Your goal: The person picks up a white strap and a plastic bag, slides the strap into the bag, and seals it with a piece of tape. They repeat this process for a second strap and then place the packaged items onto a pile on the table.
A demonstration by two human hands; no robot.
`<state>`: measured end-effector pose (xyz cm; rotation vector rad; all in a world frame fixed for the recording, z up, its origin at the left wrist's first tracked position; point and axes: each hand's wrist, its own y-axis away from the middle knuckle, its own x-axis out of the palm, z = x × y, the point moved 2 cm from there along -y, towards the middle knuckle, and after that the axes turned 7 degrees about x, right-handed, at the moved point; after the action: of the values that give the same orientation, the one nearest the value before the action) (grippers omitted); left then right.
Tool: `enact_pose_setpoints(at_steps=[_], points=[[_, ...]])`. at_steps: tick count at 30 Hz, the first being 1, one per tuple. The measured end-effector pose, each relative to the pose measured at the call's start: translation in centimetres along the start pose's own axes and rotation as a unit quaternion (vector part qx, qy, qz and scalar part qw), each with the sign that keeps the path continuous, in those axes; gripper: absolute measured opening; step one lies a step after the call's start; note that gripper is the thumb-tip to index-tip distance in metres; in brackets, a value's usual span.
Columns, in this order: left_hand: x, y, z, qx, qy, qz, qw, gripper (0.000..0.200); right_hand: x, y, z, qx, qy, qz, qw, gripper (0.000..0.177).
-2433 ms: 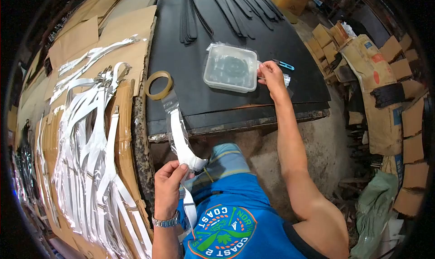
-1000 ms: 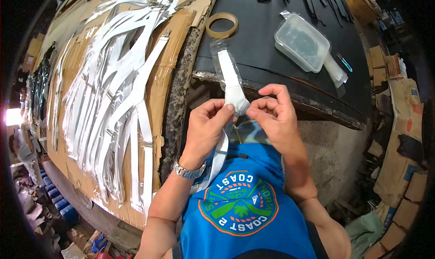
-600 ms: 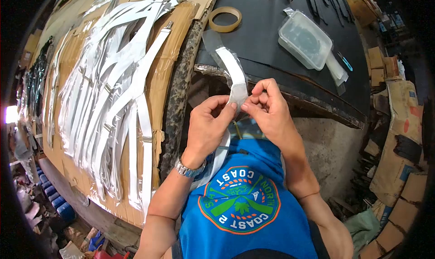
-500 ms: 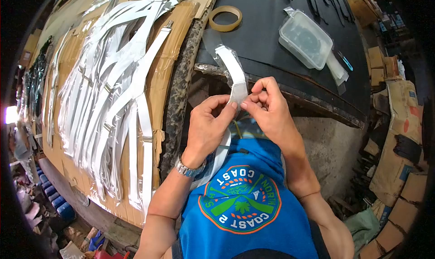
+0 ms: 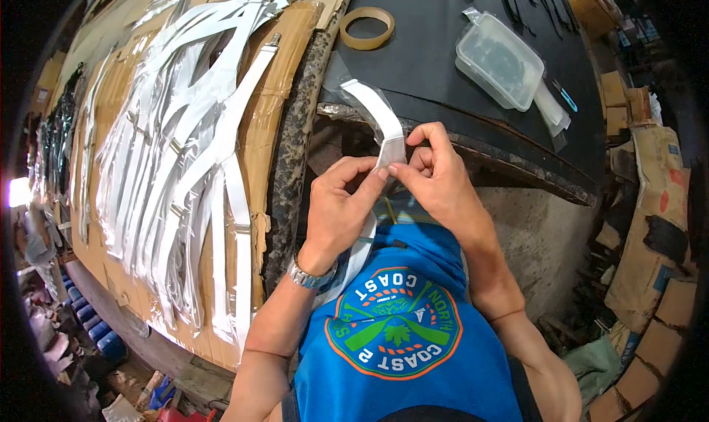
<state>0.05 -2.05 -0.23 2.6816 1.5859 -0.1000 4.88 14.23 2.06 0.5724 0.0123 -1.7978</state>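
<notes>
A white elastic suspender strap (image 5: 382,116) lies in clear plastic film, its far end resting over the black table's edge. My left hand (image 5: 341,200) pinches the near part of the strap between thumb and fingers. From the other side, the thumb and forefinger of my right hand (image 5: 442,178) close on the same part, close to my left thumb. More white strap hangs below my left wrist against the blue shirt. To the left, many white suspenders (image 5: 221,138) with metal clips lie in plastic on cardboard.
A roll of tan tape (image 5: 367,28) sits on the black table (image 5: 421,67). Beyond it are a lidded clear plastic box (image 5: 501,60), a small blue-handled tool (image 5: 565,95) and black straps (image 5: 517,5). Cardboard boxes (image 5: 650,348) stand on the right.
The far end of the strap has swung slightly to the left and lower. My right hand has shifted a little left, and its fingers are closer to my left thumb.
</notes>
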Motion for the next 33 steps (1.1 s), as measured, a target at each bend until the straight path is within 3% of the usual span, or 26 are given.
enact_pose_setpoints(at_steps=[5,8,10,14,16,21,24,25,28,29,32,33], points=[[0.0,-0.2,-0.1,-0.117,0.191,0.014,0.975,0.024,-0.2,0.6,-1.6,-0.003,-0.019,0.004,1.000,0.051],[-0.4,-0.5,-1.0,-0.155,0.196,0.029,0.968,0.024,-0.7,0.5,-2.6,-0.046,-0.075,0.017,0.996,0.057],[-0.2,-0.5,-0.9,-0.159,0.201,0.029,0.966,0.024,-0.7,0.1,-2.1,-0.085,-0.127,0.014,0.988,0.058],[0.5,-0.6,-1.2,-0.138,0.224,0.028,0.964,0.024,0.7,-0.3,-1.6,-0.121,-0.104,-0.006,0.987,0.055],[0.3,-0.4,-0.3,-0.130,0.154,0.039,0.979,0.023,1.3,-0.3,-1.8,-0.100,-0.157,0.009,0.982,0.056],[0.1,-0.3,-1.1,-0.108,0.045,0.026,0.993,0.015,0.0,-1.3,-2.9,-0.144,-0.102,-0.041,0.983,0.050],[0.9,-0.2,-1.6,-0.003,-0.119,-0.006,0.993,0.014,-2.0,-1.9,-2.1,-0.064,-0.121,-0.002,0.991,0.051],[1.3,-0.3,-1.7,0.111,-0.217,-0.038,0.969,0.009,-2.2,-2.3,-1.5,-0.097,-0.102,-0.016,0.990,0.057],[2.9,0.0,-2.1,0.232,-0.396,-0.047,0.887,0.012,-2.4,-2.1,0.5,-0.110,0.054,-0.035,0.992,0.067],[3.4,0.2,-2.4,0.230,-0.415,-0.029,0.880,0.014,-2.6,-1.9,1.7,-0.099,0.148,-0.033,0.983,0.078],[4.3,0.3,-2.8,0.261,-0.458,-0.013,0.850,0.014,-2.7,-2.8,0.8,-0.128,0.294,-0.066,0.945,0.084],[4.4,0.4,-2.7,0.246,-0.468,0.006,0.849,0.016,-2.9,-2.9,1.0,-0.119,0.296,-0.044,0.947,0.076]])
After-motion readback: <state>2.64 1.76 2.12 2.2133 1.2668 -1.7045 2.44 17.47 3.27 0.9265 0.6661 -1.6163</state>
